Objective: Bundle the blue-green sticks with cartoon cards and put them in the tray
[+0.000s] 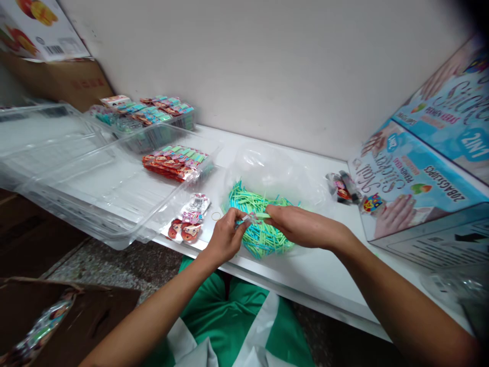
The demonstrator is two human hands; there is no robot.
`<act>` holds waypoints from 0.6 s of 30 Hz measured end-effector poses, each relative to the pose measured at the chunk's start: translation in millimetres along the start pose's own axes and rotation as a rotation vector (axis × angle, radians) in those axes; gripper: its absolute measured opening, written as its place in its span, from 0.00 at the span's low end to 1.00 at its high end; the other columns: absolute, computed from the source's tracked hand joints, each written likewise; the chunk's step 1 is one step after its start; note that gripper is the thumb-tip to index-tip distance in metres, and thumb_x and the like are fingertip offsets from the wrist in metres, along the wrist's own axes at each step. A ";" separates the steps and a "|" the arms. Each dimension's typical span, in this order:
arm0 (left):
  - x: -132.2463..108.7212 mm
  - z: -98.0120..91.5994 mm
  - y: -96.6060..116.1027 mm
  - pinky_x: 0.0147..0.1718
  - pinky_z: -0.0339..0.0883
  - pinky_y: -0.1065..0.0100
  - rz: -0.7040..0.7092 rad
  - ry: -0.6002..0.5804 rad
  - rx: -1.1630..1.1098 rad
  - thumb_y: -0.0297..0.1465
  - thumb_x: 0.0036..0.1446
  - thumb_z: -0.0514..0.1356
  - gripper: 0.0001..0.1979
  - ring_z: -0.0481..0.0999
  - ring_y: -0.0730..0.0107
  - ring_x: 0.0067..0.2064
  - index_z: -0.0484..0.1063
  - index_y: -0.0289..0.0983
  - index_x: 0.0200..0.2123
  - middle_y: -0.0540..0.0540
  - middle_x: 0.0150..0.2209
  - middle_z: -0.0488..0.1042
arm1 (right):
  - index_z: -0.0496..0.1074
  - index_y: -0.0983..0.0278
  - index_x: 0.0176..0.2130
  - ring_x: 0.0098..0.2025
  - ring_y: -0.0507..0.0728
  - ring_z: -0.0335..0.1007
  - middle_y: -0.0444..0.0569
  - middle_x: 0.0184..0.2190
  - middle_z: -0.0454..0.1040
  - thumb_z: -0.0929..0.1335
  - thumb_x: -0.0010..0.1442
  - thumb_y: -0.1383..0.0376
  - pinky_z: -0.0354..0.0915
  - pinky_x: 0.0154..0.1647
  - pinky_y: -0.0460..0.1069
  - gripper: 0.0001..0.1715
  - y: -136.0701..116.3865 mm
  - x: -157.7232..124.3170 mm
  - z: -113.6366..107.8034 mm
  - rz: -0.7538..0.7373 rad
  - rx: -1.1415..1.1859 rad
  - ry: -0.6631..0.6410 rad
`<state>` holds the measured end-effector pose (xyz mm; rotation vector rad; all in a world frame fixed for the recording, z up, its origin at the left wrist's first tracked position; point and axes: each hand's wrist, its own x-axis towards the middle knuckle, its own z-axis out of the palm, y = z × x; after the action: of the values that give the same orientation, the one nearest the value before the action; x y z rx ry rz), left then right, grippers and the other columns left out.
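My left hand point(228, 235) is closed in a pinch on a small clear wrapper point(250, 218) with pink and blue print. From the right, my right hand point(300, 224) has its fingers pressed together on a pale green stick point(263, 216) that meets the wrapper. How far the stick is inside the wrapper cannot be made out. Both hands are just above a heap of thin green and blue sticks point(263, 242), which spills from a clear plastic bag point(263, 165). Left of my left hand lie printed character packets point(187, 224), with a thin rubber band point(216, 216) beside them.
A clear plastic tray point(126, 239) overhangs the table's front edge at left, with stacked red packets point(175, 162) at its right end. Behind it, another clear container point(183, 120) is full of packets. Blue printed boxes point(424, 173) stand right, near dark small packets point(342, 187).
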<state>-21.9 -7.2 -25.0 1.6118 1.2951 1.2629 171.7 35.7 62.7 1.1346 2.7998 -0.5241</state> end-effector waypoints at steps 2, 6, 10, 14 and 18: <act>-0.6 0.8 -0.7 0.35 0.59 0.69 0.018 -0.011 0.015 0.35 0.55 0.58 0.06 0.71 0.67 0.33 0.68 0.40 0.34 0.48 0.32 0.72 | 0.59 0.63 0.31 0.22 0.51 0.57 0.46 0.24 0.67 0.58 0.64 0.61 0.50 0.24 0.47 0.11 0.8 -0.3 0.4 0.004 0.027 -0.039; -2.9 1.1 -2.7 0.38 0.60 0.68 0.051 -0.022 0.033 0.35 0.56 0.57 0.06 0.72 0.65 0.36 0.68 0.40 0.35 0.46 0.34 0.73 | 0.61 0.62 0.32 0.22 0.51 0.58 0.46 0.24 0.67 0.57 0.64 0.59 0.52 0.24 0.47 0.12 4.6 0.4 0.7 0.013 0.076 -0.099; -4.2 0.7 -7.4 0.40 0.61 0.67 0.154 -0.061 0.092 0.32 0.58 0.55 0.05 0.72 0.64 0.40 0.67 0.39 0.37 0.43 0.38 0.74 | 0.63 0.63 0.33 0.23 0.52 0.61 0.48 0.25 0.70 0.57 0.64 0.58 0.54 0.24 0.47 0.14 5.6 2.9 0.1 0.017 0.062 -0.163; -1.8 2.3 -13.8 0.42 0.63 0.63 0.350 -0.115 0.268 0.27 0.59 0.51 0.05 0.72 0.63 0.43 0.64 0.37 0.38 0.40 0.39 0.72 | 0.67 0.66 0.41 0.26 0.55 0.66 0.53 0.29 0.74 0.58 0.63 0.60 0.55 0.25 0.47 0.15 1.9 5.7 4.1 0.026 -0.007 -0.203; 0.3 5.8 -9.1 0.41 0.64 0.60 0.400 -0.190 0.422 0.27 0.60 0.48 0.07 0.71 0.61 0.43 0.62 0.36 0.42 0.39 0.39 0.71 | 0.54 0.71 0.60 0.37 0.60 0.72 0.60 0.40 0.75 0.61 0.59 0.68 0.61 0.30 0.48 0.30 -2.8 8.3 11.4 0.023 -0.080 -0.134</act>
<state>-18.9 -4.3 -34.9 2.3213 1.2108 1.0660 163.1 35.5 51.2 1.0729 2.6650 -0.4626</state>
